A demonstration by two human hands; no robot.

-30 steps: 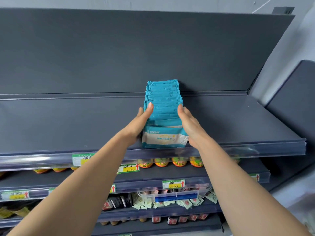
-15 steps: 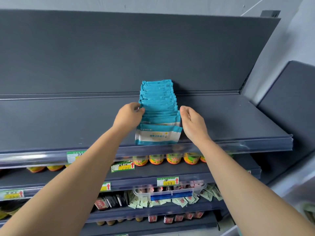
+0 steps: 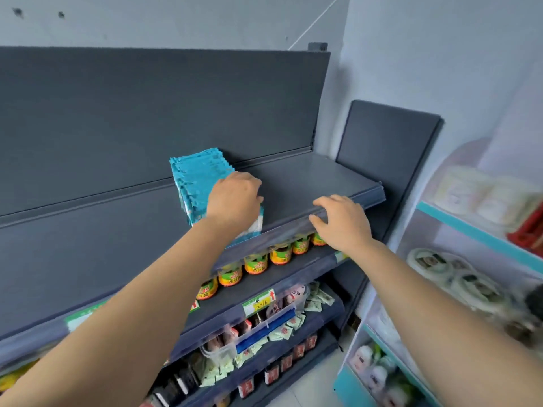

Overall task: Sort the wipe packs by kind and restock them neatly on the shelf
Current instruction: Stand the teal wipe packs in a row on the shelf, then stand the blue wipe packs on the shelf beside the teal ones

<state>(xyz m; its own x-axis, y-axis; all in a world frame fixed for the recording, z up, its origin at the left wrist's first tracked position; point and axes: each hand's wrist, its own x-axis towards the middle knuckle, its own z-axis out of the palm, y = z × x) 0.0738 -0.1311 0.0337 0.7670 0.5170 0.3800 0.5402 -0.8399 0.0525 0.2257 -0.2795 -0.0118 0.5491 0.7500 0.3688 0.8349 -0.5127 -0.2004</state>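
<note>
A row of blue wipe packs (image 3: 199,177) stands upright on the top shelf (image 3: 308,177), packed face to face from the dark back panel (image 3: 147,113) out to the shelf's front lip. The front pack shows a white patch low on its face, just beside the lip.

The left hand (image 3: 235,198) lies on the front end of the row, back of the hand towards the camera. Its grip is closed on the packs: the fingers (image 3: 257,189) curl over the top and down the right side of the front few. The thumb is hidden behind the hand.

The right hand (image 3: 342,221) is to the right of the row, apart from it, at the front lip of the same shelf. Its grip is loose and spread, holding nothing; the fingertips reach over the lip, but whether they press on it cannot be told.

On the shelf below, jars (image 3: 255,264) with orange and green labels stand in a line along the front. Lower down, a yellow price tag (image 3: 258,302) sits on a shelf edge above a clear bin (image 3: 223,352), with pale green sachets (image 3: 318,298) scattered beside it. At the right, a second rack (image 3: 458,221) with teal edging holds round white tubs (image 3: 432,262).
</note>
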